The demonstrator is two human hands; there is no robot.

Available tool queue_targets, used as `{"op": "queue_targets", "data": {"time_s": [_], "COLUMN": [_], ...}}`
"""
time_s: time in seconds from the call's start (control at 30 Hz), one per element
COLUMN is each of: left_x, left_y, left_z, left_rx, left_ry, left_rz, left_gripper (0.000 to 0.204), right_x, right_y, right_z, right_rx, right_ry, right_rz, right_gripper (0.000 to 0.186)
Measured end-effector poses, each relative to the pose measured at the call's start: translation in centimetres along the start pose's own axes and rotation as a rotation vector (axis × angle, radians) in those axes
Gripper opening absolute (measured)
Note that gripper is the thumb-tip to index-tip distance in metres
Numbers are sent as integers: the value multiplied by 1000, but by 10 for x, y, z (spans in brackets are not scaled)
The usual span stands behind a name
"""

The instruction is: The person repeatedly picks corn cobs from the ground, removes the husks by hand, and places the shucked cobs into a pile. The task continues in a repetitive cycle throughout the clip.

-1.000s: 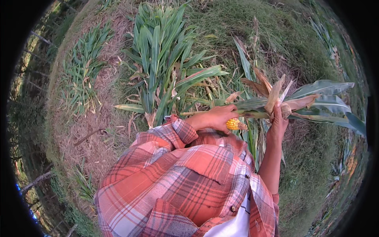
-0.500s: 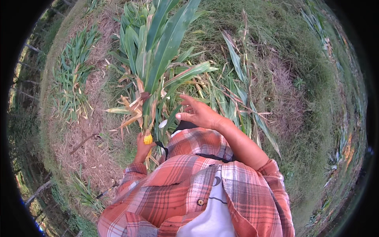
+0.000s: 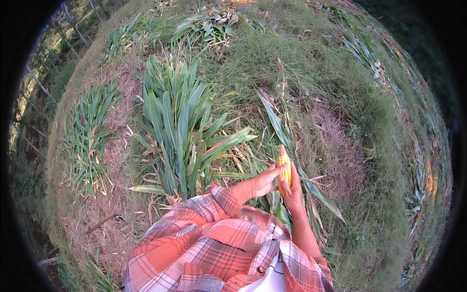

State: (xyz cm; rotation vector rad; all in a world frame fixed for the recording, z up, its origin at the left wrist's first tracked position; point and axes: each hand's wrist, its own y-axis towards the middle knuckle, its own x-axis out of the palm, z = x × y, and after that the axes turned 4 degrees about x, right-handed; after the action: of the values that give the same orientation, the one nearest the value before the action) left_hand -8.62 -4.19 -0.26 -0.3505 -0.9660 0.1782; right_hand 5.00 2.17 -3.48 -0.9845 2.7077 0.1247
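Note:
A bare yellow ear of corn (image 3: 286,164) stands nearly upright in front of me, right of centre, its paler, narrow tip pointing away. My left hand (image 3: 264,181) comes in from the left, with its fingers closed on the ear's near side. Against the right side of the ear lies my right hand (image 3: 295,192), wrapped round its lower part. Both hands meet around the cob, so its base is partly hidden. Left of my hands, a heap of green corn stalks (image 3: 175,121) lies on the ground with some dry, tan leaves.
A long cut stalk (image 3: 275,117) lies on the grass beyond and right of my hands. More stalk heaps lie at left (image 3: 92,136) and far ahead (image 3: 211,24). Orange-yellow ears (image 3: 430,180) are piled at far right. Tree trunks (image 3: 39,82) line the left edge.
The ear has moved from low left to right of centre, out of its husk. My right hand, open before, has closed on it too. The raised stalk now lies among the heap.

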Motion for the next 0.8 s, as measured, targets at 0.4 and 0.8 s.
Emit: {"op": "queue_targets", "data": {"time_s": [0.4, 0.8], "left_x": [-137, -145], "left_y": [-54, -43], "left_z": [5, -1], "left_rx": [-40, -33], "left_ry": [416, 358], "left_rz": [497, 529], "left_gripper": [31, 23], "right_x": [-81, 9], "right_y": [-273, 167], "right_z": [276, -238], "right_rx": [1400, -283], "right_ry": [1050, 468], "right_rz": [1047, -536], "right_gripper": [46, 44]}}
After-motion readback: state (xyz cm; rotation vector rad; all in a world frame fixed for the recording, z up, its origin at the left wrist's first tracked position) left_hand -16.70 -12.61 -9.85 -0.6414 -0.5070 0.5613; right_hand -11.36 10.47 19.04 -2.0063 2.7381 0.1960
